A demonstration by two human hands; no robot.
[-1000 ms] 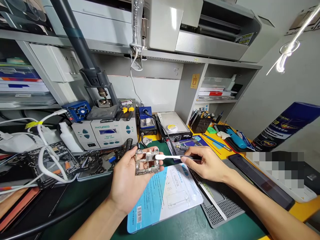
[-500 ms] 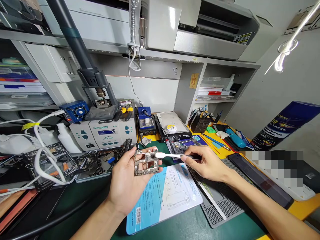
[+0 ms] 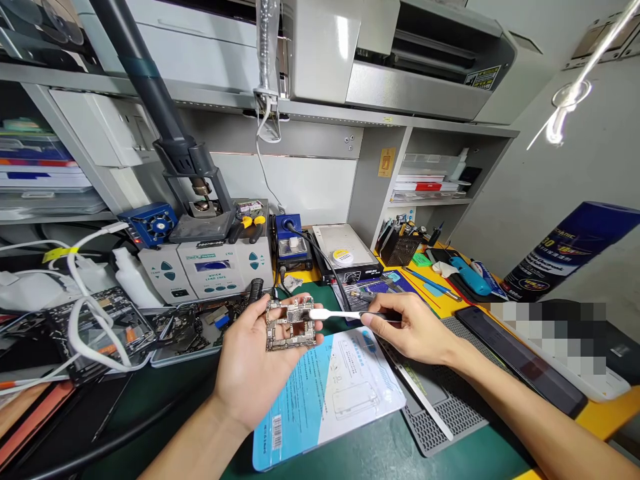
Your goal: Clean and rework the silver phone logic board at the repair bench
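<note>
A small circuit board [image 3: 280, 337] with openings in it rests across the fingers of my left hand [image 3: 250, 367], thumb along its left edge. My right hand [image 3: 413, 330] pinches the dark handle of a small brush [image 3: 337, 314] with a white neck. The brush's white head lies over the board's upper right part, its bristles hidden or too small to make out. Under and beside the hands lies a blue and white printed packet [image 3: 340, 400] on the green mat [image 3: 370, 443].
A grey textured pad [image 3: 430, 423] with a flat metal strip and a dark phone [image 3: 520, 360] lie to the right. Behind stand a grey soldering station [image 3: 220, 270] and a flat heating unit [image 3: 345, 247]. A spray can [image 3: 565, 253] leans at right. Left is a tray of boards [image 3: 187, 353].
The board and my left hand have shifted very slightly left. The brush head has moved a little left with it. My right hand keeps the same grip.
</note>
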